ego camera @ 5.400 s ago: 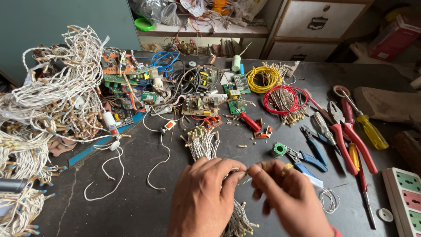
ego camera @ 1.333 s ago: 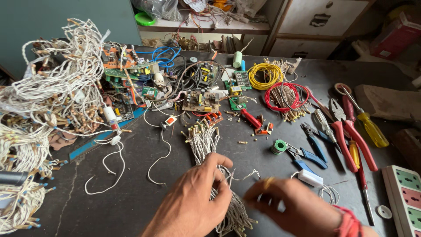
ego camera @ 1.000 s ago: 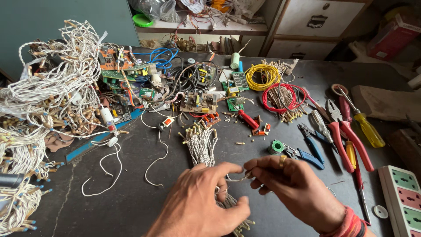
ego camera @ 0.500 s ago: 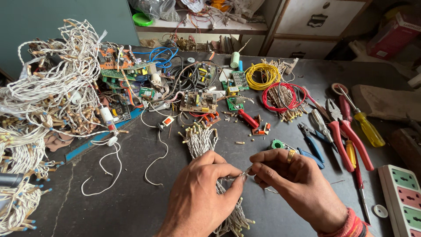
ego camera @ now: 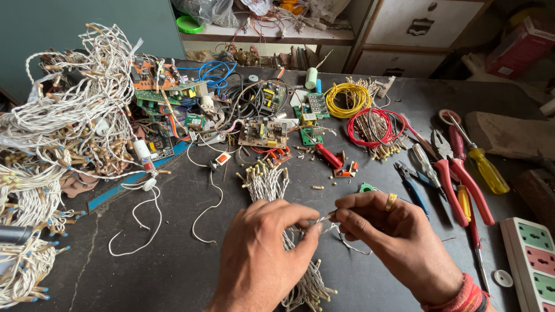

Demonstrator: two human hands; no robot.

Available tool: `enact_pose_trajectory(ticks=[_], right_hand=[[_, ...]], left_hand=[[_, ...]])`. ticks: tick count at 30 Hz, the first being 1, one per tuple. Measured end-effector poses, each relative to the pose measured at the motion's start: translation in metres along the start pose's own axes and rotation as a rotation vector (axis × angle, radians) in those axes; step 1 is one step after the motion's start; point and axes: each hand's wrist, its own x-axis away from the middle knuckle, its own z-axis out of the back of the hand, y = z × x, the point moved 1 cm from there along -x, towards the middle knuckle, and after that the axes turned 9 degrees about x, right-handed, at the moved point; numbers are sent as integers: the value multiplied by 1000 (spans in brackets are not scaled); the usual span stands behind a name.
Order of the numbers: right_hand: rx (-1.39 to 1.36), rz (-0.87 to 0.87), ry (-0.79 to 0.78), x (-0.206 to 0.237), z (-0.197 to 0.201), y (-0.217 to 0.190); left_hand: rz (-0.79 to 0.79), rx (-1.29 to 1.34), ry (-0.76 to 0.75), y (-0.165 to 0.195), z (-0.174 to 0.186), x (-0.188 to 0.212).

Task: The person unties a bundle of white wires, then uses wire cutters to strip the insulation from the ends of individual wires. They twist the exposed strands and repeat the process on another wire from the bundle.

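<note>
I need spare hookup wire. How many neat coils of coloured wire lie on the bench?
2: a yellow coil at the far middle, and a red coil just right of it. The clutter may hide more.

I log colours only. Worktable (ego camera: 173,266): dark grey, matte. Wire bundle (ego camera: 269,188) under my hands: white strands, tan tips. Large tangled string heap (ego camera: 63,115): white with beige bulbs, some blue-capped ends. Wire coil (ego camera: 346,98): yellow. Second coil (ego camera: 373,124): red. Pliers (ego camera: 459,179): red handles. Screwdriver (ego camera: 485,167): yellow handle. Cutters (ego camera: 411,185): blue handles. Circuit board (ego camera: 263,133): tan. Cable loop (ego camera: 214,72): blue. Power strip (ego camera: 532,260): white, with green and pink sockets. Ring (ego camera: 391,201) on my right hand (ego camera: 399,242): gold. Wristband (ego camera: 462,297): red.
</note>
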Motion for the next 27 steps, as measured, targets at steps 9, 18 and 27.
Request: enact_pose_trajectory(ticks=[9,18,27], right_hand=[[2,-13,-16,0,3,3],[560,-132,-199,7,-4,-10],[930,435,-39,7,-8,-7]], left_hand=[[-4,42,-13,-4,-1,2],[274,-91,-77,-18,12,0],[577,-312,-197,-18,13,0]])
